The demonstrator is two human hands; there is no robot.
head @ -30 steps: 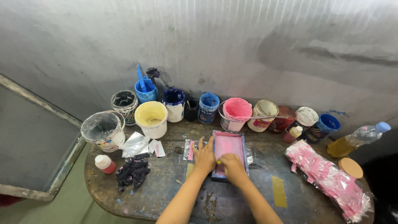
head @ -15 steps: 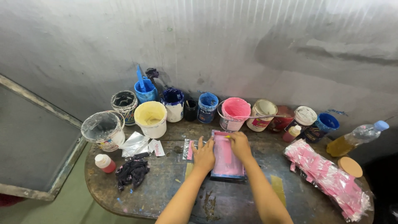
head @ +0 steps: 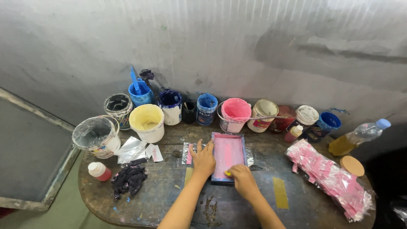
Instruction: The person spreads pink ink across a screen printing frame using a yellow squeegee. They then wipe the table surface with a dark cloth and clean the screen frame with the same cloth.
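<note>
we're at a worn round table [head: 220, 208], dark wood smeared with blue and pink paint, yellow tape strip [head: 280, 192] at 4 o'clock of centre. behind it a stained grey wall [head: 203, 46]; a grey framed panel [head: 29, 157] leans at 9 o'clock. paint pots line the far edge from 10 to 2 o'clock: yellow tub [head: 147, 122], blue pot [head: 207, 108], pink pot [head: 235, 114]. black rag [head: 128, 179] and small red bottle [head: 99, 171] at 8 o'clock, stack of pink sheets [head: 330, 178] at 3 o'clock, plastic bottle of yellow liquid [head: 358, 136] at 2 o'clock.

small pink screen frame [head: 229, 156] lies flat at table centre, over a clear plastic sheet. left hand [head: 203, 160] flat, fingers spread, pressing the frame's left edge, not clenched. right hand [head: 242, 180] closed around a small yellow-tipped piece at the frame's near edge, 6 o'clock; what exactly it pinches we cannot tell.

vs half a second ago: right hand was at the frame's far end, 12 o'clock; now pulled back to the near edge. left hand and frame unchanged.
</note>
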